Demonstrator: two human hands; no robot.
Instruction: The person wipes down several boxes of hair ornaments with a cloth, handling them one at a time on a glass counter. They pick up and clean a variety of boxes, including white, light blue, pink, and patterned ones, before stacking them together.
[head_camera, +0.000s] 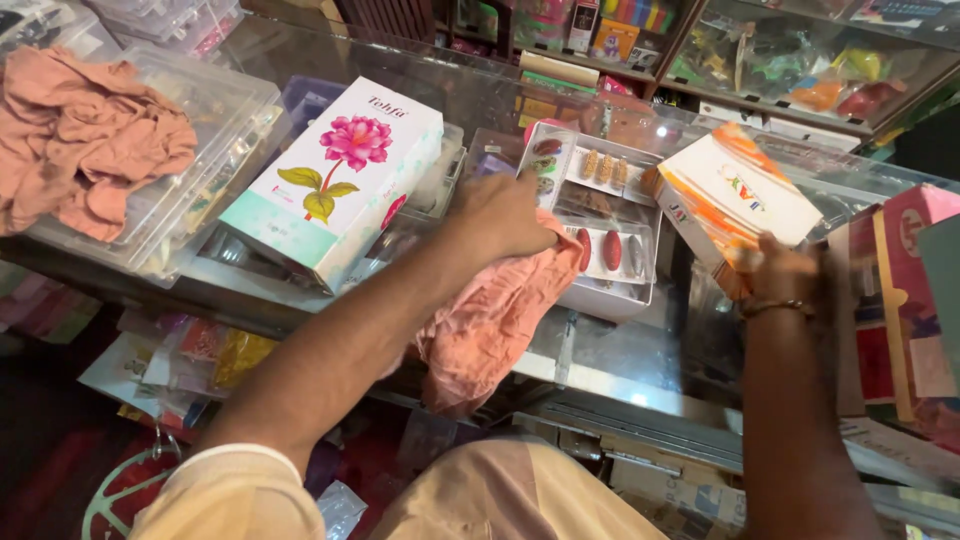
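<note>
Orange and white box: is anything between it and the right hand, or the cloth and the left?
Nothing visible. The right hand already grips the orange and white box at its lower corner, and the left hand rests directly on the peach cloth beside the clear compartment tray.

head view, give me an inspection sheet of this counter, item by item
surface: glass counter, crowded, goods visible underneath
job's things: peach cloth hangs over the counter edge under the left hand; orange-white box tilted, gripped by the right hand
clutter: flower box on clear cases; white tray of small ornaments; second peach cloth on a plastic bin; pink boxes at right
grippers: left hand pressing the cloth by the tray; right hand on the box, bracelet at wrist
cables: nothing seen
surroundings: shelves of colourful packaged goods behind
</note>
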